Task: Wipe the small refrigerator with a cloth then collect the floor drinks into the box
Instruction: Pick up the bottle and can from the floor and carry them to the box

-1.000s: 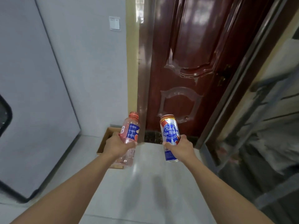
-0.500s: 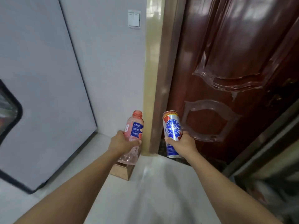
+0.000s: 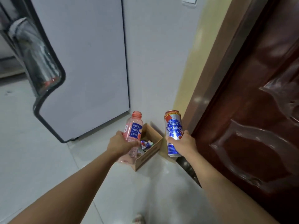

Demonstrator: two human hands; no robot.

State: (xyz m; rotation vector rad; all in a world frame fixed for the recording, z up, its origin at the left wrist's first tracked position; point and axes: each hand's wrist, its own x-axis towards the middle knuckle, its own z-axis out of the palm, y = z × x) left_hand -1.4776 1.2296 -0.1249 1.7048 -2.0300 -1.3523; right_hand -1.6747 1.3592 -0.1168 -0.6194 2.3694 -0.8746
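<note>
Dark red door (image 3: 258, 110) fills 3 o'clock side. Pale refrigerator (image 3: 84, 65) at 11 o'clock, standing on tiled floor (image 3: 40, 159). Open cardboard box (image 3: 150, 152) at centre, on floor in corner, drinks already inside. Left hand (image 3: 120, 145) wrapped round pink bottle (image 3: 131, 133), held over box's 9 o'clock edge. Right hand (image 3: 182, 143) gripping blue-and-silver can (image 3: 173, 128), upright, at box's 3 o'clock.

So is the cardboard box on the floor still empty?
No, the cardboard box already holds a few crumpled drink containers, seen just past the pink bottle in the left hand.
</note>
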